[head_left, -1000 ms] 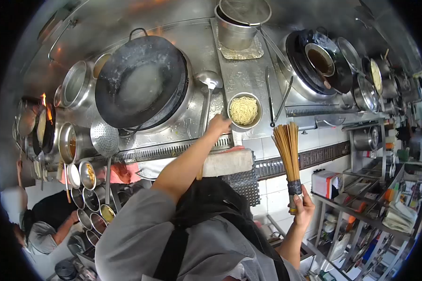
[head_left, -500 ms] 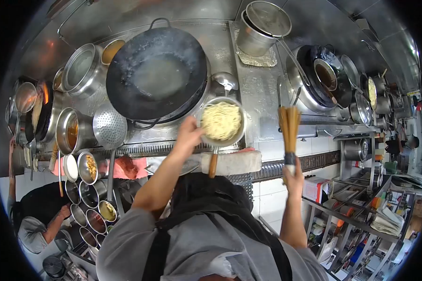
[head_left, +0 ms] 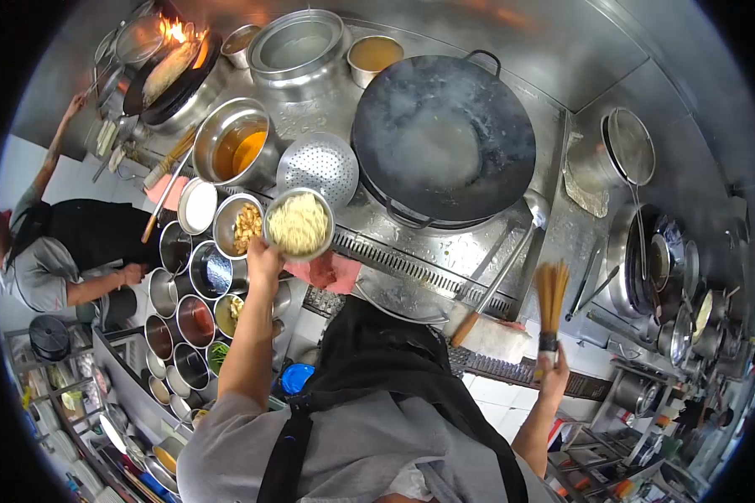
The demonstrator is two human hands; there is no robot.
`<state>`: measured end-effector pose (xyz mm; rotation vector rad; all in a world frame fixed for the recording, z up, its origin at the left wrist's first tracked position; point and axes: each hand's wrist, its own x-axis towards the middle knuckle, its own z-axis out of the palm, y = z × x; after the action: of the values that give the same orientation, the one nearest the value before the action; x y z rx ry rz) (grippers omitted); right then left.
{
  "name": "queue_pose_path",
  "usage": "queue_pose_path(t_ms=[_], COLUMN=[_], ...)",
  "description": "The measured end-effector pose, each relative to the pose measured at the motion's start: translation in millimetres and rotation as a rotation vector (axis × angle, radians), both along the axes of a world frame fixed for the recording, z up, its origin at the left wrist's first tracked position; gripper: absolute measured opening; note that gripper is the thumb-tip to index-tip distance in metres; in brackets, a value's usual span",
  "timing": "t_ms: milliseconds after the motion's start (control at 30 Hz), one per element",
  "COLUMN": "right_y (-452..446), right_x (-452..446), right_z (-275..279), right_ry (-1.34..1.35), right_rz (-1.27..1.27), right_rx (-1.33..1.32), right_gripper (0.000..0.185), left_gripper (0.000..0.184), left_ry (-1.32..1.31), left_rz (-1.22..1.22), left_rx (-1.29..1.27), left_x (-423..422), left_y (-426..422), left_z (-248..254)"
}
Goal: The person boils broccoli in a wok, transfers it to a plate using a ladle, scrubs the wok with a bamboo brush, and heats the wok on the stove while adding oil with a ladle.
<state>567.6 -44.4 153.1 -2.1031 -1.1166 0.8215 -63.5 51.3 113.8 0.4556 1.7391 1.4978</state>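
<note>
The left grip [head_left: 264, 264] clamps the bowl [head_left: 303, 256] of noodles [head_left: 298, 223] at its near side. The right grip [head_left: 553, 378] is closed around the brush [head_left: 551, 298].

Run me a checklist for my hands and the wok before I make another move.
1. Noodles inside the noodle bowl: ok, none seen hanging over the rim.
2. Noodle bowl gripped: ok, the left hand holds it at the near side.
3. One hand free: not ok, the right hand holds the bamboo brush.
4. Ladle out of the wok: ok, it lies beside it.
5. Flame under the wok: cannot tell, the underside is hidden, though steam rises.
6. Co-worker clear of the noodle bowl: ok, standing off to the left.
</note>
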Motion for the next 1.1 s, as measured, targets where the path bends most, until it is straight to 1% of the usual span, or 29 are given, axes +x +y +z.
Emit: queue_pose_path(t_ms=[33, 67, 100, 167, 200, 233, 267, 300, 333, 367, 400, 433, 467, 500, 533, 567, 633, 667, 700, 733, 767, 833, 900, 967, 1000, 1033, 1067, 1100], right_y=[23, 43, 66, 116, 146, 179, 215, 252, 288, 323, 357, 389, 409, 413, 411, 406, 398, 390, 381, 373, 382, 410, 412, 397, 385, 380, 373, 359], right_x=[-28, -44, -62, -103, -123, -142, -158, -173, -191, -211, -234, -258, -289, -316, -333, -331, -314, -295, -280, -269, -245, -231, -288, -318, -320, -321, -313, -299], right_z=[35, 56, 82, 120, 130, 138, 139, 133, 123, 110, 97, 91, 90, 89, 95, 94, 99, 104, 119, 136, 134, 122, 111, 82, 73, 72, 75, 82], right_ry=[-0.061, 0.032, 0.096, 0.033, -0.201, -0.44, -0.526, -0.61, -0.698, -0.783, -0.845, -0.902, -0.89, -0.871, -0.83, -0.828, -0.761, -0.7, -0.709, -0.806, -0.907, -1.07, -1.014, -0.915, -0.842, -0.771, -0.694, -0.676], right_rz=[0.037, 0.02, 0.105, 0.241, 0.427, 0.61, 0.714, 0.821, 0.848, 0.876, 0.844, 0.812, 0.763, 0.709, 0.712, 0.712, 0.974, 1.074, 1.191, 1.174, 1.155, 0.944, 0.784, 0.894, 0.887, 0.886, 0.925, 0.963], right_rx=[0.083, 0.107, 0.142, 0.047, 0.1, 0.15, 0.129, 0.102, 0.064, 0.028, 0.1, 0.176, 0.181, 0.171, 0.194, 0.184, 0.191, 0.234, 0.164, 0.032, 0.023, 0.047, 0.115, 0.163, 0.207, 0.272, 0.274, 0.256], right_gripper=[0.061, 0.06, 0.055, 0.049, 0.047, 0.044, 0.043, 0.043, 0.042, 0.041, 0.039, 0.038, 0.036, 0.035, 0.035, 0.035, 0.036, 0.038, 0.039, 0.039, 0.036, 0.034, 0.035, 0.037, 0.039, 0.042, 0.04, 0.04], left_gripper=[0.023, 0.022, 0.02, 0.02, 0.02, 0.02, 0.02, 0.02, 0.021, 0.023, 0.027, 0.032, 0.037, 0.041, 0.044, 0.046, 0.048, 0.048, 0.049, 0.051, 0.051, 0.052, 0.049, 0.048, 0.048, 0.048, 0.047, 0.047], left_ry=[0.111, 0.222, 0.273, 0.434, 0.417, 0.333, 0.25, 0.235, 0.154, 0.077, 0.185, 0.294, 0.472, 0.653, 0.645, 0.627, 0.888, 0.888, 0.703, 0.508, 0.51, 0.645, 0.668, 0.792, 0.802, 0.787, 0.77, 0.781], left_rz=[-0.014, -0.025, -0.035, -0.042, -0.038, -0.121, -0.206, -0.197, -0.14, -0.078, -0.174, -0.266, -0.218, -0.181, -0.232, -0.29, -0.269, -0.27, -0.42, -0.563, -0.564, -0.548, -0.541, -0.504, -0.515, -0.499, -0.486, -0.491], left_rx=[-0.046, -0.095, -0.182, -0.208, -0.19, -0.326, -0.46, -0.445, -0.441, -0.436, -0.461, -0.485, -0.401, -0.325, -0.266, -0.211, -0.005, -0.007, -0.223, -0.433, -0.434, -0.416, -0.433, -0.469, -0.462, -0.44, -0.425, -0.424], left_x=[-20, -38, -53, -49, -42, -36, -35, -37, -39, -42, -44, -41, -29, -15, -12, -5, 9, 15, 22, 26, 27, 32, 39, 49, 51, 51, 49, 45], left_y=[13, 27, 43, 75, 87, 98, 108, 116, 119, 118, 110, 99, 86, 67, 51, 30, 0, -11, -19, -24, -26, -24, -19, -20, -23, -23, -23, -24], left_z=[-41, -76, -111, -119, -112, -98, -91, -107, -138, -156, -148, -127, -94, -62, -46, -40, -60, -62, -62, -62, -66, -77, -75, -77, -78, -80, -80, -72])
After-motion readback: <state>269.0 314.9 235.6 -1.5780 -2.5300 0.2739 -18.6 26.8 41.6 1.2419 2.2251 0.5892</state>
